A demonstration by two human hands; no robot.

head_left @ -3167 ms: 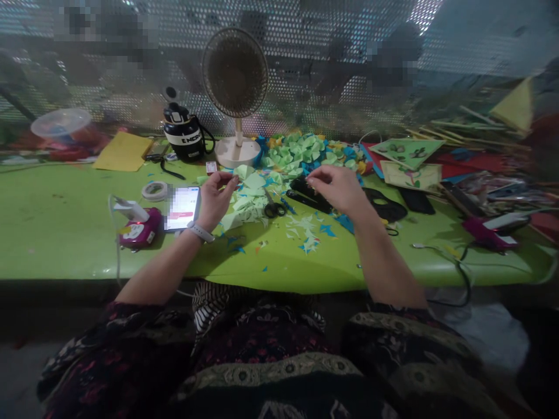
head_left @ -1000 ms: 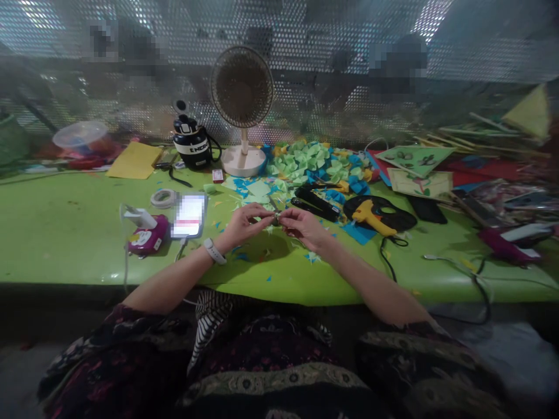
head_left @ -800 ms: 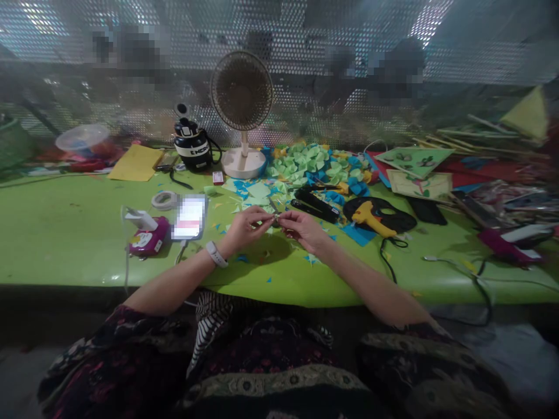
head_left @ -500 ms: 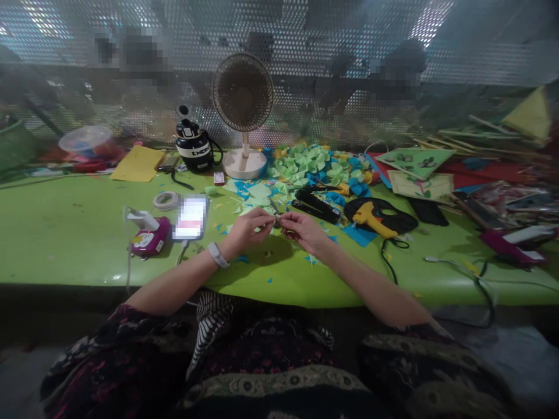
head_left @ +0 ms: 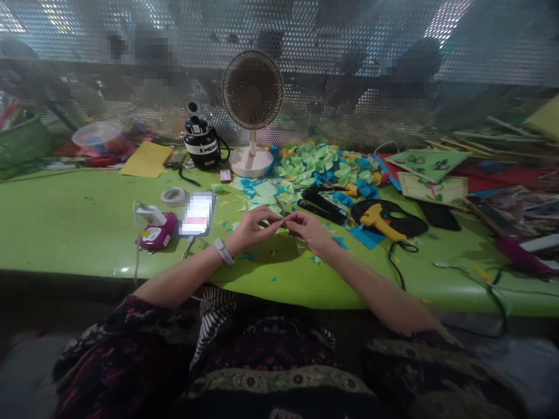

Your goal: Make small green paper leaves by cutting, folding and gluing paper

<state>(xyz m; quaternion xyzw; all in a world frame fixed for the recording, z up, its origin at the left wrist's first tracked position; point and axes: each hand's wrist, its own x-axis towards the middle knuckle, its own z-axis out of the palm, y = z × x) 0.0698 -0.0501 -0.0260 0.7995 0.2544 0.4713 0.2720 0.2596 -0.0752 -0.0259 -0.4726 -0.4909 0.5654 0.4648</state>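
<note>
My left hand and my right hand meet fingertip to fingertip low over the green table. Both are closed in a pinch around something tiny and dark between them, too small to name. Just beyond the fingertips a thin dark pointed tool lies among paper scraps; its kind is unclear. Past that spreads a pile of folded light green paper pieces, mixed with blue and yellow ones. A black stapler lies right of the pile's near side, close to my right hand.
A yellow glue gun rests on a black pad at right, its cord trailing forward. On the left are a lit phone, a tape roll and a purple power adapter. A fan and black jug stand behind.
My fingertips have come closer together, and the left thumb now stretches further toward the right hand. The whole view has turned slightly left, so the table things appear further right.
</note>
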